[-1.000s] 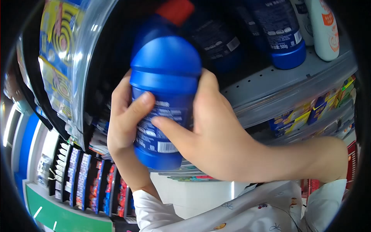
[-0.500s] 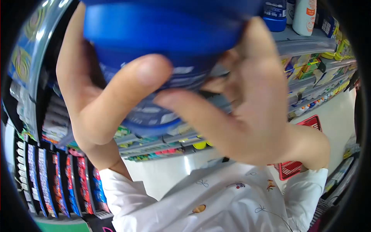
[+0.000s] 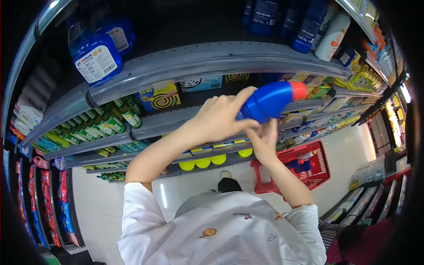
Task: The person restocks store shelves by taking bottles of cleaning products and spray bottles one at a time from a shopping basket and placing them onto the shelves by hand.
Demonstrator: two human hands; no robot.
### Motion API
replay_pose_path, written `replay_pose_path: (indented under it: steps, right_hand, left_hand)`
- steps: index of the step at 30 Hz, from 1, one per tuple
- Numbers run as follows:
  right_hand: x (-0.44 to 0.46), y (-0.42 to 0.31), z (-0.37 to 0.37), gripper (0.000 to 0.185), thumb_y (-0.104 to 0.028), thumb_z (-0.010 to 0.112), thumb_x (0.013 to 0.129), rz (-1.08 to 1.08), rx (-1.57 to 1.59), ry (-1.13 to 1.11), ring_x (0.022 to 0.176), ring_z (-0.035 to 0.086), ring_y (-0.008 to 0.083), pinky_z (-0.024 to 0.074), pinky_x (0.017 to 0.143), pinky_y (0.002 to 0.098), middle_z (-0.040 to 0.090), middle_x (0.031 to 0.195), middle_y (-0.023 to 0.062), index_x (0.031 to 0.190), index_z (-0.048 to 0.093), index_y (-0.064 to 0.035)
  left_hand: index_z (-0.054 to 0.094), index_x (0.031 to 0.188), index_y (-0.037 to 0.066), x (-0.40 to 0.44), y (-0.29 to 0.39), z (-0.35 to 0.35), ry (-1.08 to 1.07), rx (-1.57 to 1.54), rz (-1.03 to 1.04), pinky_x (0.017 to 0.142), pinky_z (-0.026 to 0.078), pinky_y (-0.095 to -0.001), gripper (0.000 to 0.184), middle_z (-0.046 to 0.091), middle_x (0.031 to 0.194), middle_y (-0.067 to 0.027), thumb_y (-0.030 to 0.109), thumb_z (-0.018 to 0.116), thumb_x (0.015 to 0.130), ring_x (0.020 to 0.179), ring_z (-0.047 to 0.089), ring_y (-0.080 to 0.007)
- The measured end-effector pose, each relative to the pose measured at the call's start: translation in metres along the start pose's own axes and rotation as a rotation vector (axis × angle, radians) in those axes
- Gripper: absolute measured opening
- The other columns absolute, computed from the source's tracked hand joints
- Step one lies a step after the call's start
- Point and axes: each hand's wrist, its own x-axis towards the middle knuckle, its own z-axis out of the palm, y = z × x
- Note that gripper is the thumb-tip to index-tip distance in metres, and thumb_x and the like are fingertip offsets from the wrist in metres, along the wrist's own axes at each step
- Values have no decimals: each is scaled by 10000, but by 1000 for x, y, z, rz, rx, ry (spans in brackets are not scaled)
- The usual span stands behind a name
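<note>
A blue bottle (image 3: 266, 102) with a red cap is tilted in front of the shelves, its cap end pointing right. My left hand (image 3: 223, 115) grips the lower end of it. My right hand (image 3: 265, 140) is just under the bottle, its fingers against the bottle's underside and partly hidden by it. On the floor below stands a red basket (image 3: 260, 186), with blue bottles (image 3: 301, 165) and a white bottle (image 3: 306, 154) inside.
A curved shelf edge (image 3: 207, 64) runs across the top, with blue bottles (image 3: 265, 17) and a white bottle (image 3: 333, 37) above it. Green bottles (image 3: 128, 115) fill a lower shelf. A person's dark red sleeve (image 3: 366, 240) shows at the lower right.
The bottle has moved away from the camera and to the right, from upright to tilted sideways. Both hands moved with it. The view now takes in the basket's contents and more shelves.
</note>
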Motion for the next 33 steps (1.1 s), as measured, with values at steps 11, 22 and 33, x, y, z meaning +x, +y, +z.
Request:
replay_pose_path:
  steps: [11,22,33]
  right_hand:
    - [62,71,-2,543,-61,664,836,265,73,-4,1025,593,197,527,817,316,503,1212,121,1293,374,-10]
    - [111,66,-6,565,-125,690,808,259,-106,-181,957,582,149,496,776,273,554,1181,136,1286,430,27]
    - [152,68,-45,549,-100,740,781,240,-166,-128,1147,489,235,383,988,358,528,1228,138,1243,467,15]
  left_hand:
    - [368,1382,34,17,-97,30,173,-110,-322,927,453,-403,794,589,1161,-262,452,656,772,1059,596,-387]
    - [438,1269,-54,26,-124,30,346,-289,-389,928,435,-363,709,557,1170,-274,427,670,801,1060,579,-328]
    - [537,1226,-15,71,-132,53,392,-532,-315,945,413,-336,522,585,1207,-174,340,652,860,1100,546,-249]
